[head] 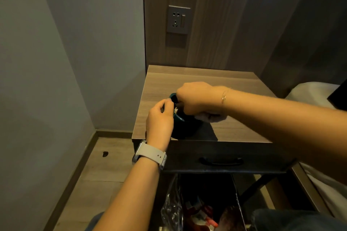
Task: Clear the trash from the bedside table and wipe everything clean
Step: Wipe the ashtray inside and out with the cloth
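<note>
A dark teal mug (185,127) stands near the front left of the wooden bedside table (216,80). My left hand (159,118) grips the mug's near side, thumb and fingers at the rim. My right hand (195,98) reaches over the mug's mouth, fingers curled down into it around a pale cloth (214,117) whose end hangs out on the right. Most of the mug's inside is hidden by my hands.
A bin with a clear plastic liner (173,206) and colourful trash stands on the floor below the table's dark drawer (221,161). A wall socket (178,19) is above the table. A white bed (311,93) lies to the right; the grey wall stands on the left.
</note>
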Demonstrator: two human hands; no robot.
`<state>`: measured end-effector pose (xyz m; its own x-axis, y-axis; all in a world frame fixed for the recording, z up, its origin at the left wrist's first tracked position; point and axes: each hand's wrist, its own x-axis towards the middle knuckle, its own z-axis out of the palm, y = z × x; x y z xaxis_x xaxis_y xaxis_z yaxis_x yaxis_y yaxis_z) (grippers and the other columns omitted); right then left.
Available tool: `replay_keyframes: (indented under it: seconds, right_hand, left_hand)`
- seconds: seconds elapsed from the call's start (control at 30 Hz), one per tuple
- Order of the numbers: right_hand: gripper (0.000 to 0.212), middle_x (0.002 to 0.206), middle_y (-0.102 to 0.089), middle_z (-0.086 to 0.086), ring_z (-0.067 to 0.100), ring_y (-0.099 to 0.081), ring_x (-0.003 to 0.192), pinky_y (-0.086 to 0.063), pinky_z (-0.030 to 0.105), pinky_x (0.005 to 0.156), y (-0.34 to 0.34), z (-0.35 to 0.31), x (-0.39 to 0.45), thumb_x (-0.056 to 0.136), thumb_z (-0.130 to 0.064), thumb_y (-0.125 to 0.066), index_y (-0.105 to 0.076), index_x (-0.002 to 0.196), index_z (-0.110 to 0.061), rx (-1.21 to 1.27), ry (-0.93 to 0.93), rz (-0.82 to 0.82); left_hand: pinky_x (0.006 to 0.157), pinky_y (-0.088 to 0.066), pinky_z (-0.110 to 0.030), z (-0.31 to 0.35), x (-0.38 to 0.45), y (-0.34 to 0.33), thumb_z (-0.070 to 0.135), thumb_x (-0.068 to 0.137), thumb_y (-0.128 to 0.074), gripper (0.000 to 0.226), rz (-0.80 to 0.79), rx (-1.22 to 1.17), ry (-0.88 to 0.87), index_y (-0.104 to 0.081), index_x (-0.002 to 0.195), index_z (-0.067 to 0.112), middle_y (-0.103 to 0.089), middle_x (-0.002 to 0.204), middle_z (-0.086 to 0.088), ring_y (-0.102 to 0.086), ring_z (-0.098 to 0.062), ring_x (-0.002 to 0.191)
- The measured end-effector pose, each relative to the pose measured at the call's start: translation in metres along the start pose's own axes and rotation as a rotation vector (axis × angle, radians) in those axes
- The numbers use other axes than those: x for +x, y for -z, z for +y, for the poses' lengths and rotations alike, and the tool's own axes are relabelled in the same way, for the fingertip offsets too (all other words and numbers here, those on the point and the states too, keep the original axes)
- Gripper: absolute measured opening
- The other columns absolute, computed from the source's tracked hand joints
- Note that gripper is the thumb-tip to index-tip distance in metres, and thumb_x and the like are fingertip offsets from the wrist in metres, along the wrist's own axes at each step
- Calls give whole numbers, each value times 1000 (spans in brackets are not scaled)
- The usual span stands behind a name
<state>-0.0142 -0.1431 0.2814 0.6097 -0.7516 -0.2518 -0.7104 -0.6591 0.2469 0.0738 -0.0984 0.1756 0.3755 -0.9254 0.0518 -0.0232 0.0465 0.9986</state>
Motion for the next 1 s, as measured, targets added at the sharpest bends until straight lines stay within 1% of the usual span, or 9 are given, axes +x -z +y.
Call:
replay_keyframes:
  seconds: [0.2,0.3,0.37,0.57,0.67,0.73,0.8,0.9,1.0]
  right_hand:
    - [19,83,-60,5,26,-63,82,-43,30,59,-4,0,-3,93,-24,-55,-67,103,-13,-127,73,262]
    - [17,95,-65,6,24,-63,90,-44,30,62,-19,-6,-3,95,-20,-54,-65,107,-13,-242,86,238]
    - [10,82,-57,1,21,-60,82,-43,30,60,-19,-13,-1,95,-19,-54,-63,97,-15,-235,-13,229]
    - [18,71,-48,-1,16,-49,65,-41,30,59,-5,-12,3,95,-27,-50,-52,82,-15,-4,-199,-34]
    - [21,67,-51,2,15,-47,58,-39,24,49,1,0,-7,91,-19,-53,-52,71,-13,126,-227,-180]
    - [17,67,-55,5,17,-49,58,-38,25,49,4,8,-18,88,-16,-55,-58,72,-8,266,-238,-217]
    - [16,66,-58,6,19,-51,60,-39,25,51,9,18,-29,86,-18,-58,-66,81,-6,406,-257,-121]
    - [19,61,-54,3,19,-51,60,-37,26,48,11,27,-38,88,-25,-59,-64,77,-11,387,-281,161]
    - [18,62,-46,-1,21,-51,65,-40,29,55,-2,12,-32,89,-27,-58,-56,76,-15,247,-300,253]
  left_hand:
    - [59,-32,-35,-2,3,2,36,94,-43,31,39,59,-48,-53,69,20,-45,64,0,-41,-14,63]
    - [70,-44,-38,-4,1,-1,42,93,-44,25,23,24,-36,-63,81,30,-59,78,4,-54,-13,76]
    - [81,-50,-36,-6,-1,-5,48,92,-42,32,17,30,-39,-65,104,29,-66,98,7,-60,-13,94]
    - [57,-38,-17,-2,-17,-14,34,101,-39,31,69,91,-138,-59,107,11,-58,82,5,-54,-11,74]
    - [75,-48,-47,-2,-18,-18,36,101,-38,45,40,119,-170,-53,115,-4,-59,101,-24,-55,-39,94]
    - [84,-46,-51,-1,-20,-20,34,101,-38,44,27,111,-157,-53,117,-4,-56,109,-27,-52,-40,103]
    - [81,-47,-47,-1,-20,-19,32,101,-38,41,3,107,-163,-56,115,-2,-59,103,-22,-56,-32,98]
    - [58,-36,-28,1,-19,-17,30,102,-38,29,-27,92,-150,-57,89,13,-52,71,1,-45,-3,59]
    - [54,-28,-24,2,-20,-18,28,101,-38,31,-50,69,-140,-49,73,26,-41,59,8,-36,-1,52]
